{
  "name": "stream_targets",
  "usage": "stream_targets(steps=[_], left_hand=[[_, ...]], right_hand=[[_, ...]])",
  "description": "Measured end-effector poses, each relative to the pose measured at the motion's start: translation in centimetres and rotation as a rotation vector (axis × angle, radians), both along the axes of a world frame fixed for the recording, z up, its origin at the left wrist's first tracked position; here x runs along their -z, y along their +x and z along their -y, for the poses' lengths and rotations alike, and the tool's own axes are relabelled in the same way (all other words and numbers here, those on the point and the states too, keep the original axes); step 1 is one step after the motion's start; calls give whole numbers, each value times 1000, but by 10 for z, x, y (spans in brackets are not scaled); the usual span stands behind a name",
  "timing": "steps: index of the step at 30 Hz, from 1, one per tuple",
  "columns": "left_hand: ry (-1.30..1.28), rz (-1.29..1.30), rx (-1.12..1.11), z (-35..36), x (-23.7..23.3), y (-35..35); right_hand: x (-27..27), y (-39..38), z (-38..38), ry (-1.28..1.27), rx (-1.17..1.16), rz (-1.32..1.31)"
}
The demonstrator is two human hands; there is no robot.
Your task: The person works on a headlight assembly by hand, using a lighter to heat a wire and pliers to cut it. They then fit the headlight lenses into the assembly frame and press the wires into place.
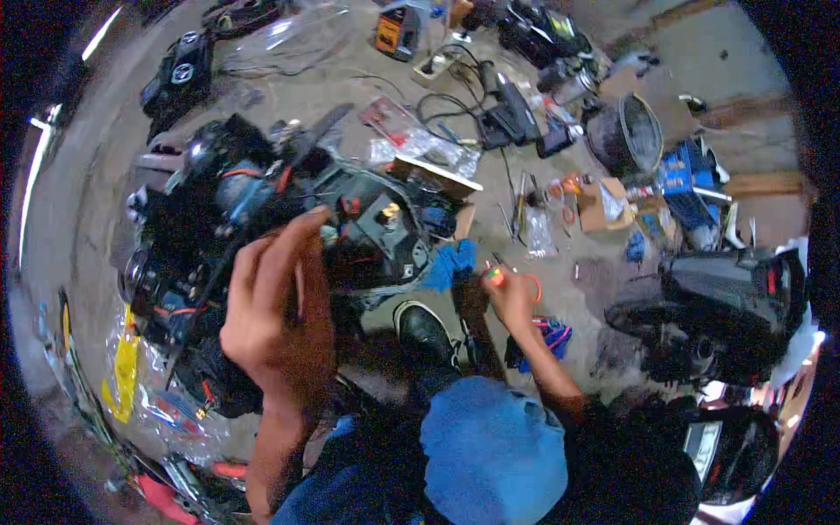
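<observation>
My left hand (284, 306) is raised in front of a dark motorcycle-like assembly (210, 210) full of cables. Its fingers are bent together and blurred, and anything between them cannot be made out. Just beyond the fingertips lies a black and grey open housing (381, 232). Closer to the middle, my right hand (509, 296) is closed around a small orange and green thing (495, 276), with an orange loop beside the fingers. A crumpled blue glove or cloth (451, 265) lies left of this hand, and a dark shoe (423, 334) is below it.
Rounded blue cloth (494, 451) fills the bottom centre. A power drill (516, 109), a bucket (626, 136), a blue crate (684, 188) and an open cardboard box (602, 206) stand beyond. Black bodywork (717, 297) lies at right. Plastic bags (175, 407) are at lower left.
</observation>
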State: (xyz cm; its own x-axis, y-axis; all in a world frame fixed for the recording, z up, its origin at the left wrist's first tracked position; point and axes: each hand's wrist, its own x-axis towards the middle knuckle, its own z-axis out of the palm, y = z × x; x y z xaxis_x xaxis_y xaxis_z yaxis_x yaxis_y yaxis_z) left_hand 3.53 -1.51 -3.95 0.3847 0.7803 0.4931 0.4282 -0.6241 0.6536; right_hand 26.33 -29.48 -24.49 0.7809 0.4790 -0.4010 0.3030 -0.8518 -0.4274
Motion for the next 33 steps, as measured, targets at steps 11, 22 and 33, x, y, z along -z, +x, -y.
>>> stream_targets(steps=[11, 22, 33], left_hand=[[-159, -98, 40, 5, -4, -8], [26, 217, 103, 9, -18, -48], [-56, -122, 903, 20, -25, -64]], right_hand=[[58, -42, -1, 344, -89, -11], [53, -12, 1, 272, 68, 201], [54, -55, 65, 257, 225, 78]])
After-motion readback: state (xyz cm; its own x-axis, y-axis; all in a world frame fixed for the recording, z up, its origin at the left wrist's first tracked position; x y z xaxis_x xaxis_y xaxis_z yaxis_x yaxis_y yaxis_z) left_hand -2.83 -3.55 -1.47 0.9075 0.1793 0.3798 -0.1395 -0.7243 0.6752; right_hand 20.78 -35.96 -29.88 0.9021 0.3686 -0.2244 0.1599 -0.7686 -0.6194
